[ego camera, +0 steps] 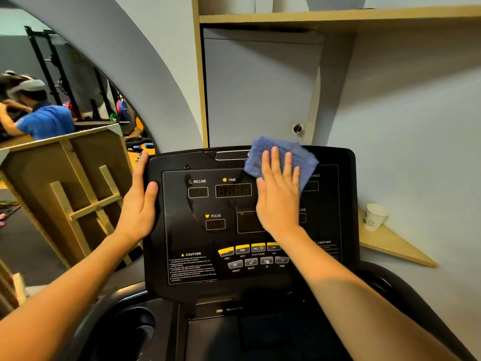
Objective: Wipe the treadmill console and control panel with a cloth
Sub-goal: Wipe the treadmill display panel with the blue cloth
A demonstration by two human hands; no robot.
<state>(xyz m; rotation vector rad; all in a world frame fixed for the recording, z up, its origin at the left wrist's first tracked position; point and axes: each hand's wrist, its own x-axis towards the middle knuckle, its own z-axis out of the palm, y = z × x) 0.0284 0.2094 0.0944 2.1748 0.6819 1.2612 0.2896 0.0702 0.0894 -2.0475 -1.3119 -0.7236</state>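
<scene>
Nubby blue cloth (278,155), glossy black console (182,230)

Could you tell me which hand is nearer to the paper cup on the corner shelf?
The right. The right hand presses the blue cloth on the console's upper right, toward the paper cup. The left hand holds the console's far left edge.

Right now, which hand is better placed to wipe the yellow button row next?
Right hand: it presses the blue terry cloth flat just above those buttons. The left hand grips the black console's left edge.
</scene>
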